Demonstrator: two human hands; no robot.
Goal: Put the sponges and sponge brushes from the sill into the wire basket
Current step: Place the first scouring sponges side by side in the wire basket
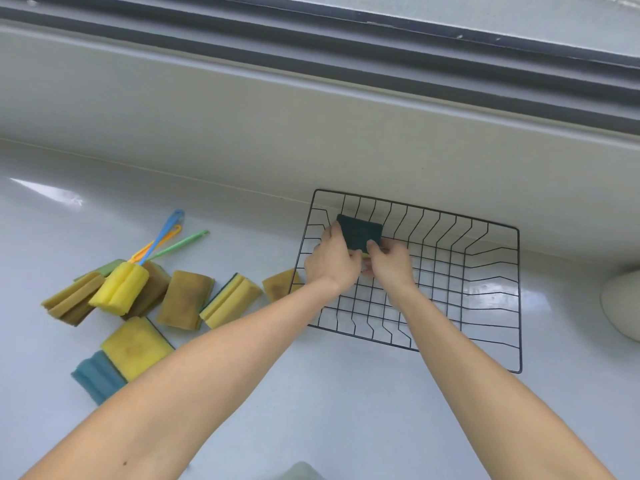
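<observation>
A black wire basket (485,258) stands on the white sill against the wall. Inside its far left corner, my left hand (330,261) and my right hand (391,263) together hold a sponge with a dark green scouring side (360,232), tilted up. To the left on the sill lie several yellow and brownish sponges (185,299), a blue sponge (98,375) and a yellow sponge brush (119,287) with a blue handle. An orange handle and a green handle (181,242) stick out beside it. One sponge (278,285) lies just outside the basket's left wall.
A low wall (311,140) and window frame run behind the sill. A rounded white object (623,306) sits at the right edge. Something pale grey (301,472) shows at the bottom edge.
</observation>
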